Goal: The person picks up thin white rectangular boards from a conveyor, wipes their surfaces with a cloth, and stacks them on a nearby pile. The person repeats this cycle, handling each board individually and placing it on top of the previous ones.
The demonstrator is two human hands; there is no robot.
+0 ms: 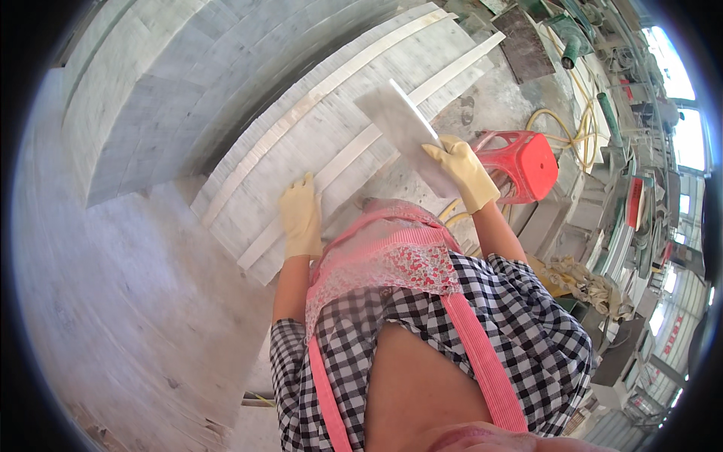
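My right hand, in a cream rubber glove, grips a thin grey-white stone tile by its right long edge, thumb over the face. The tile is tilted above a low stack of veined stone tiles. Pale flat strips lie across that stack. On its near side rests my left hand, gloved alike, its fingers stretched out beside one strip and holding nothing. The undersides of both hands are hidden.
A taller stack of stone tiles stands at the far left. To the right is a red plastic stool, with a yellow hose on the floor behind it. Machinery parts and stone pieces crowd the right side.
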